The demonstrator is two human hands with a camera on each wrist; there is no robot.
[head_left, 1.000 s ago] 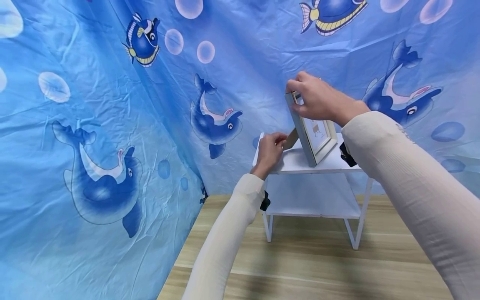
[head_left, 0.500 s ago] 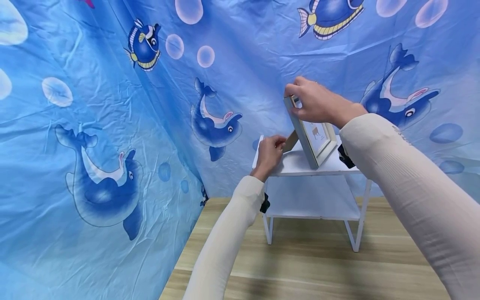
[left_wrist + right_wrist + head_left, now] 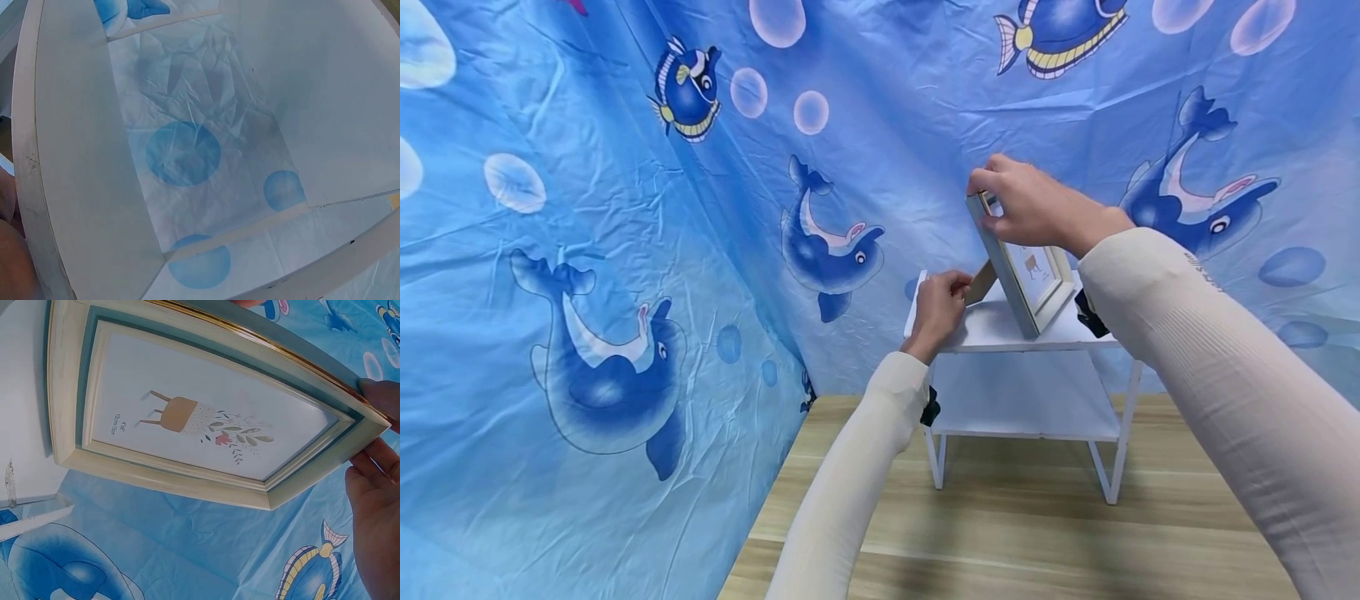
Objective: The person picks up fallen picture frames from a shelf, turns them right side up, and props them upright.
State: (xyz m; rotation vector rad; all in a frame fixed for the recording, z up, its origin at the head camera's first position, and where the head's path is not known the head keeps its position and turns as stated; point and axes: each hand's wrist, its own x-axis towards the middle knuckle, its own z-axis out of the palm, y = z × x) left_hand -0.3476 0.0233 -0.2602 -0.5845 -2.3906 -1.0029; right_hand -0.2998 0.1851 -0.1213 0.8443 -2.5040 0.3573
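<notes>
Little is shifting since moments ago: right fingers [image 3: 986, 178] are gripping the cream-and-teal rectangular picture frame [image 3: 1022, 273], probably light, stiff and best held by its rim [image 3: 175, 480], on the flat white table [image 3: 988, 330], left fingers [image 3: 957, 278] pinching its flat brown strut [image 3: 982, 283].

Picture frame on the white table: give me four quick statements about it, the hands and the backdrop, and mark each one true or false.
1. The right hand grips the picture frame near its top. True.
2. The picture frame lies flat on the white table. False: it stands tilted.
3. The left hand touches the support leg behind it. True.
4. The backdrop is plain. False: it is printed with dolphins and fish.
</notes>
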